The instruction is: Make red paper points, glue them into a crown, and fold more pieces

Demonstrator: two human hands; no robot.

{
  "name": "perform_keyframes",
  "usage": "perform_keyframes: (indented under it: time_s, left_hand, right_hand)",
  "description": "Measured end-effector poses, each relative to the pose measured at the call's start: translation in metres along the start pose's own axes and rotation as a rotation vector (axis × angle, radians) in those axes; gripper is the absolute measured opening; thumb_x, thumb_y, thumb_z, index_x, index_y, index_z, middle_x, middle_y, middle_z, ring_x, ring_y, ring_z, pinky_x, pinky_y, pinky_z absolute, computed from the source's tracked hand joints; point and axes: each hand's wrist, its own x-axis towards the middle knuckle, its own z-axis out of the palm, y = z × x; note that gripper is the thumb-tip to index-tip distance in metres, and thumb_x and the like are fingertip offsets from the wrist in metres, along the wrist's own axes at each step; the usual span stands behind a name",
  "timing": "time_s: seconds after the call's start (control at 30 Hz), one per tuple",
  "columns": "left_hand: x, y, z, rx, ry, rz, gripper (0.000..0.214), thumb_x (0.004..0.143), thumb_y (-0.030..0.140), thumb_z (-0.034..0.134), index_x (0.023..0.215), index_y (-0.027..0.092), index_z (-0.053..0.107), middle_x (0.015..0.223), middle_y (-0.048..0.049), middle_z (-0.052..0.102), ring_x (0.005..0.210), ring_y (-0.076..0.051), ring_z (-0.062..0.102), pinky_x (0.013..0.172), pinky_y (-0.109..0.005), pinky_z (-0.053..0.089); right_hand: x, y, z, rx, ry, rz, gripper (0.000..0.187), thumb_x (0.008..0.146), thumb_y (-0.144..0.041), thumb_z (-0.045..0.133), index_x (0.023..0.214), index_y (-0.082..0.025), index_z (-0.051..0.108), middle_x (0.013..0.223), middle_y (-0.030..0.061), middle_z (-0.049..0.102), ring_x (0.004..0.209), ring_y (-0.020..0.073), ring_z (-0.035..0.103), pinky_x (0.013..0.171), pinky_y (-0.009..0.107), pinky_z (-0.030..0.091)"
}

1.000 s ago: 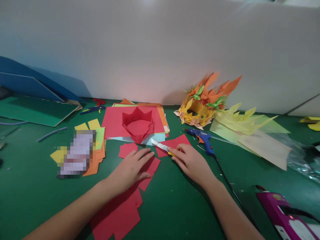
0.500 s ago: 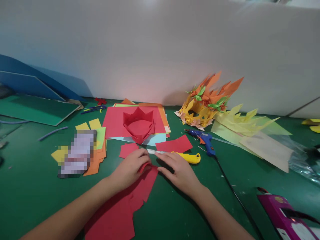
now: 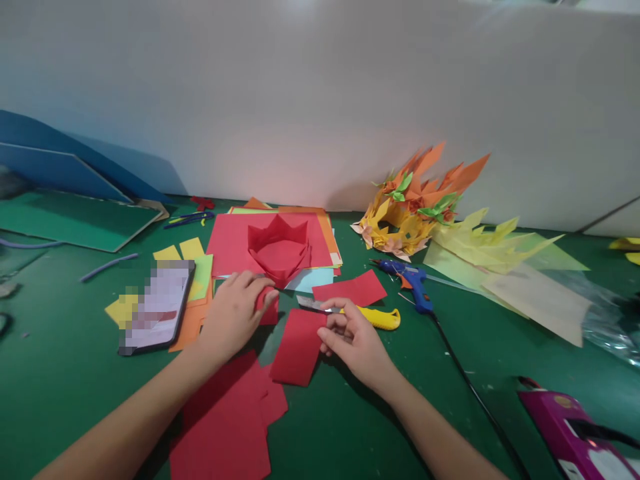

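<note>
My right hand [image 3: 353, 340] pinches the right edge of a red paper rectangle [image 3: 299, 347] and holds it tilted over the green table [image 3: 75, 373]. My left hand [image 3: 235, 317] curls its fingers on a small red paper piece [image 3: 269, 308] just left of it. A yellow-handled utility knife [image 3: 373, 317] lies beyond my right hand, blade out toward the left. Several red paper pieces [image 3: 225, 427] lie under my left forearm. A folded red paper crown [image 3: 279, 248] stands on a red sheet [image 3: 227, 243] at the back.
A phone [image 3: 157, 305] lies on yellow and orange squares at left. A blue glue gun [image 3: 407, 280] with a black cord is to the right, near an orange-yellow paper wreath [image 3: 410, 210] and pale yellow sheets [image 3: 505, 260]. A purple box [image 3: 570, 427] sits at the lower right.
My right hand let go of the knife, which now lies on the table, and picked up a red rectangle. My left hand moved back and left onto a small red piece.
</note>
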Motion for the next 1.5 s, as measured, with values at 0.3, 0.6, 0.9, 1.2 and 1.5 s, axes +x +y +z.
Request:
perform_keyframes:
  time_s: [0.3,0.6,0.9,1.2,1.5]
  left_hand:
    - [-0.003,-0.016,0.012,0.193,-0.008,-0.015,0.051,0.077,0.047,0.067,0.113,0.015,0.053,0.108,-0.0144,0.056,0.101,-0.031,0.053,0.086,-0.044,0.044]
    - [-0.003,-0.011,0.007,-0.068,0.054,-0.018,0.026,0.085,0.044,0.058,0.091,0.019,0.056,0.096,-0.0067,0.055,0.089,-0.023,0.055,0.079,-0.038,0.047]
    - [-0.007,0.007,0.01,-0.324,-0.189,0.292,0.033,0.096,0.036,0.038,0.084,0.017,0.062,0.086,-0.0056,0.061,0.082,-0.018,0.057,0.074,-0.03,0.047]
    - [-0.009,0.017,0.008,-0.579,-0.237,0.028,0.025,0.093,0.034,0.04,0.1,0.02,0.06,0.096,-0.0054,0.066,0.087,-0.018,0.061,0.079,-0.034,0.05]
    - [-0.009,0.021,0.008,-1.19,-0.219,-0.18,0.042,0.081,0.04,0.057,0.116,0.019,0.05,0.114,-0.0117,0.059,0.1,-0.021,0.059,0.082,-0.035,0.052]
  right_hand:
    - [-0.013,-0.001,0.023,-0.078,-0.214,0.048,0.018,0.078,-0.025,0.058,0.093,-0.023,0.049,0.069,-0.0048,0.056,0.057,0.0102,0.057,0.055,0.023,0.047]
    - [0.002,-0.005,-0.023,-1.019,0.274,-0.591,0.022,0.09,-0.021,0.047,0.104,-0.022,0.064,0.116,0.0122,0.063,0.103,0.0265,0.057,0.087,0.047,0.045]
    - [0.014,0.017,-0.087,-1.057,0.515,-0.353,0.032,0.09,-0.037,0.044,0.087,-0.02,0.071,0.09,0.011,0.07,0.088,0.028,0.063,0.081,0.049,0.049]
    - [0.006,0.004,-0.059,-0.625,0.568,-0.475,0.036,0.091,-0.036,0.045,0.125,-0.024,0.052,0.126,0.0116,0.054,0.118,0.0249,0.051,0.093,0.045,0.048]
    - [0.004,0.005,-0.017,-0.142,0.237,-0.316,0.03,0.08,-0.035,0.061,0.105,-0.024,0.049,0.105,0.0082,0.056,0.089,0.0186,0.063,0.076,0.032,0.056]
